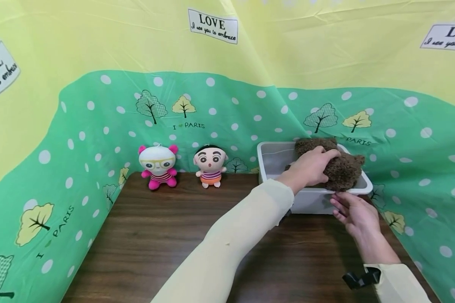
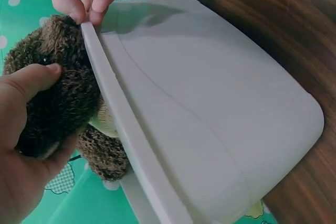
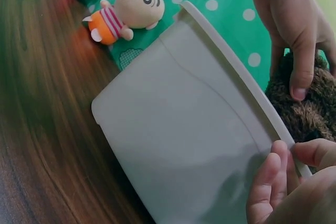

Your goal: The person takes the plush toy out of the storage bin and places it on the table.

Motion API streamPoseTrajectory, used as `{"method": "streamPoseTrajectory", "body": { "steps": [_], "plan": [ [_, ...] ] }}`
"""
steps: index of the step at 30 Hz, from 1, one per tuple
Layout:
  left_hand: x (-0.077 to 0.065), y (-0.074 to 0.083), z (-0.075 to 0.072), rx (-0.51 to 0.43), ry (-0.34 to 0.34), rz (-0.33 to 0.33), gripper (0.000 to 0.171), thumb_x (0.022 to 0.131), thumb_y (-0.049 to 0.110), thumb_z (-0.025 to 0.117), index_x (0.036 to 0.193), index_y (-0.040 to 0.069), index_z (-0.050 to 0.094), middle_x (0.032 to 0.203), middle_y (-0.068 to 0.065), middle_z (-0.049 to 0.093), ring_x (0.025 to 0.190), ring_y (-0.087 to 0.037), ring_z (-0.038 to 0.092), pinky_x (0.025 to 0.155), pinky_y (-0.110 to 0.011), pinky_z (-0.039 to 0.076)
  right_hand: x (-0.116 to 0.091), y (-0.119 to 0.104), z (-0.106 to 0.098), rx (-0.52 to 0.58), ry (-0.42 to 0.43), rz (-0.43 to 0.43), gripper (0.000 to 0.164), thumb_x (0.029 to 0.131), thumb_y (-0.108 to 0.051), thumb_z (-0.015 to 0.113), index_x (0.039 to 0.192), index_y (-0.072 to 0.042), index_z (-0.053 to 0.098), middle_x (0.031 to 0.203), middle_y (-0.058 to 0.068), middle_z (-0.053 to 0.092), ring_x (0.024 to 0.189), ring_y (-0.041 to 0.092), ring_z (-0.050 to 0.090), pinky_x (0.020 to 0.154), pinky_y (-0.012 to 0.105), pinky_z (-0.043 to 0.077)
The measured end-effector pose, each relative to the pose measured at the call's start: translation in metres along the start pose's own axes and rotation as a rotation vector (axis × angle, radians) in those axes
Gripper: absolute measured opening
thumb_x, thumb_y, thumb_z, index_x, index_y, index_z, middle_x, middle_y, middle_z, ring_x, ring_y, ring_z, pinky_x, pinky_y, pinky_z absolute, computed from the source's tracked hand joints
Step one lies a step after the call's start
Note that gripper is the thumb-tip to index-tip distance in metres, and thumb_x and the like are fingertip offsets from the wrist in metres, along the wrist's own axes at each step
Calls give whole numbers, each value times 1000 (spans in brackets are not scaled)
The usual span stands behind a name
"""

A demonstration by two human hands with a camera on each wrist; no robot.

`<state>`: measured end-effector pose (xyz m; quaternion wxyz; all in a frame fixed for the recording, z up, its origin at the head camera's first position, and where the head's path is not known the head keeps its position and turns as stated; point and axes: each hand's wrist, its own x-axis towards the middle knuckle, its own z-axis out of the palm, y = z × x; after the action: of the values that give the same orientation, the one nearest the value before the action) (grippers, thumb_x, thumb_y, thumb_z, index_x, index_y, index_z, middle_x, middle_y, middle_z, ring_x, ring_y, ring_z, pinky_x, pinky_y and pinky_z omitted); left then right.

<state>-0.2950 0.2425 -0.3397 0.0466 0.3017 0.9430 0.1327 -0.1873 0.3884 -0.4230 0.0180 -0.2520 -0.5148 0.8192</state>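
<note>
A brown plush bear sits in a light grey plastic bin, its head above the front rim. My left hand grips the bear's head from above, thumb pressed into the fur in the left wrist view, where part of the plush's body also shows behind the rim. At the bin's front right, my right hand pinches the rim between thumb and fingers, close below the bear. The bear's lower body is hidden inside the bin.
Left of the bin, a pink and white plush with yellow glasses and a boy doll in a striped top sit at the back of the dark wooden table. A green and yellow printed cloth hangs behind and along the sides.
</note>
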Motion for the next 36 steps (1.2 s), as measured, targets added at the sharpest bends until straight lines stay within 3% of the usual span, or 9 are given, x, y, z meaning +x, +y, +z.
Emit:
{"method": "streamPoseTrajectory", "body": {
  "steps": [6, 15, 25, 36],
  "plan": [
    [-1, -3, -1, -47, 12, 9, 73, 92, 39, 77, 146, 63, 34, 140, 21, 44, 115, -9, 60, 79, -37, 56, 0, 0, 2, 8, 23, 23, 7, 94, -23, 77, 88, -19, 78, 85, -5, 78, 76, 10, 74, 61, 32, 59],
    [-4, -10, -11, -88, 99, 137, 69, 94, 36, 76, 151, 48, 39, 139, 17, 52, 123, -5, 57, 100, -23, 48, -1, 2, 2, 12, 35, 40, 3, 96, -23, 74, 93, -21, 75, 85, -5, 78, 77, 11, 73, 62, 33, 58],
    [-11, -11, -40, -214, 156, 159, 65, 92, 34, 77, 148, 40, 45, 144, 24, 52, 129, 4, 52, 105, -15, 40, 1, 1, 2, 12, 3, 16, 6, 97, -22, 73, 91, -21, 74, 85, -6, 78, 75, 10, 73, 60, 33, 58],
    [-34, -13, -84, -313, 225, 203, 58, 92, 32, 77, 144, 35, 52, 143, 24, 52, 130, 7, 49, 100, -10, 40, 1, 3, 3, 20, 18, 4, 3, 95, -22, 75, 92, -20, 75, 84, -5, 77, 75, 10, 72, 59, 33, 57]
  ]
}}
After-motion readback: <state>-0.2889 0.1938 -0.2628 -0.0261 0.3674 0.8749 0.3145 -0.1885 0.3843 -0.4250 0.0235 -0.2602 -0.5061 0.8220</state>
